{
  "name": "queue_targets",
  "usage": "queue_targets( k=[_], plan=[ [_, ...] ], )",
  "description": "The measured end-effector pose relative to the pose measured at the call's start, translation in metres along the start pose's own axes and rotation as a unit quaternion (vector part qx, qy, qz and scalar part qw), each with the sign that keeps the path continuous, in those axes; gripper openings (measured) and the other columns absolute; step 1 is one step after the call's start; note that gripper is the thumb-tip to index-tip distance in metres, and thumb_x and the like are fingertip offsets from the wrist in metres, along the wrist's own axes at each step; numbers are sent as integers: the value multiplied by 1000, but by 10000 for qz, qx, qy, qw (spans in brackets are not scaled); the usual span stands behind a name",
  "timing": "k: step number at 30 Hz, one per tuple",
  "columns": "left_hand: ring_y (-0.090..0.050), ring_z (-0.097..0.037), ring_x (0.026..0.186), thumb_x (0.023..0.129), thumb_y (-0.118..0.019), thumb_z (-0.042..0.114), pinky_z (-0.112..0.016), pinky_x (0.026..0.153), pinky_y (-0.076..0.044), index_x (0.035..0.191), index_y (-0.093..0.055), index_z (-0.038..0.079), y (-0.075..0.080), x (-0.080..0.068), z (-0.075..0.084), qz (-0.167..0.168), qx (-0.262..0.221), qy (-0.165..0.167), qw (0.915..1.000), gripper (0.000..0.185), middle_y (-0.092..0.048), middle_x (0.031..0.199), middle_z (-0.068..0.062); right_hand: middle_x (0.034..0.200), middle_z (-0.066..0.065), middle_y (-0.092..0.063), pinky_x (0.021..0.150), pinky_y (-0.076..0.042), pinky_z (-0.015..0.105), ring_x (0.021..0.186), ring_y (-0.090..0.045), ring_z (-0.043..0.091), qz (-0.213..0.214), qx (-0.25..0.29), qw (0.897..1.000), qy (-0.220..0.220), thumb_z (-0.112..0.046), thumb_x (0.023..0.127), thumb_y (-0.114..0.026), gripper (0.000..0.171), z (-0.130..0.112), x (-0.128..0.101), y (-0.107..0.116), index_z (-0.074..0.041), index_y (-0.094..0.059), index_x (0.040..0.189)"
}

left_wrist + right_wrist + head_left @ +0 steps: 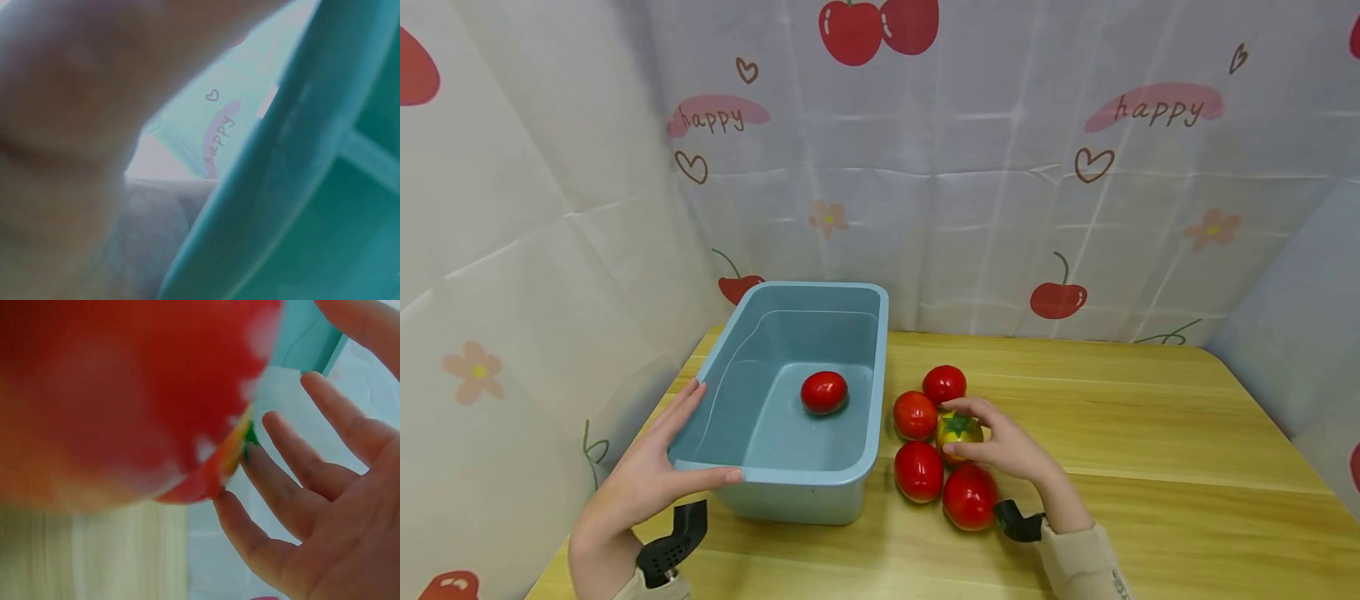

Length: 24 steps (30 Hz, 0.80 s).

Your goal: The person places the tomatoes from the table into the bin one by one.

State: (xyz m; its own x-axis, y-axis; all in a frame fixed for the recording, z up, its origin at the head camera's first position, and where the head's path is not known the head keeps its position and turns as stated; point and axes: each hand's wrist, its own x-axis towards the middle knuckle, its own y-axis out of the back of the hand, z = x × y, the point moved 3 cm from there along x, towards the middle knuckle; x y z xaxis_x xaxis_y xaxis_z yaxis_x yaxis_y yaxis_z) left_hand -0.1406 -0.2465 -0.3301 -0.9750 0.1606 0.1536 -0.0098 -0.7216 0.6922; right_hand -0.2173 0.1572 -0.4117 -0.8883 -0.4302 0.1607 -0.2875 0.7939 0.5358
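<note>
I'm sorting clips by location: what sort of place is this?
Likely a staged tabletop set, not a real kitchen: printed cherry backdrop sheets enclose a wooden table holding a blue tub and tomatoes.

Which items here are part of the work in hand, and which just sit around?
In play: yellow tomato under right hand; blue tub steadied by left hand; red tomato in tub; four red tomatoes.
Around: wooden table; cherry-print backdrop.
</note>
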Motion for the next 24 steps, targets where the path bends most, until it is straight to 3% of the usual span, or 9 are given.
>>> queue_targets(
  k=[7,15,24],
  plan=[
    [-20,-39,133,71,-82,34,-59,92,-32,152,-17,20,1,0,1,-28,11,27,10000,104,-8,157,0,130,14,-49,97,-34,57,115,-45,34,166,-57,9991,-386,-26,81,-74,55,16,-1,3,-6,-52,128],
    [-19,-39,134,72,-81,37,-60,93,-30,152,-17,20,0,-1,1,-45,21,68,10000,104,-7,157,2,127,13,-47,88,-45,47,108,-49,30,151,-35,9961,-872,-26,80,-75,58,38,1,2,-12,-50,131],
    [-20,-39,133,72,-82,34,-59,93,-31,152,-17,20,1,1,2,-47,13,63,10000,104,-8,157,0,125,12,-50,85,-46,39,104,-51,28,140,52,9960,-882,-25,80,-75,59,40,0,5,-11,-51,131]
  ],
)
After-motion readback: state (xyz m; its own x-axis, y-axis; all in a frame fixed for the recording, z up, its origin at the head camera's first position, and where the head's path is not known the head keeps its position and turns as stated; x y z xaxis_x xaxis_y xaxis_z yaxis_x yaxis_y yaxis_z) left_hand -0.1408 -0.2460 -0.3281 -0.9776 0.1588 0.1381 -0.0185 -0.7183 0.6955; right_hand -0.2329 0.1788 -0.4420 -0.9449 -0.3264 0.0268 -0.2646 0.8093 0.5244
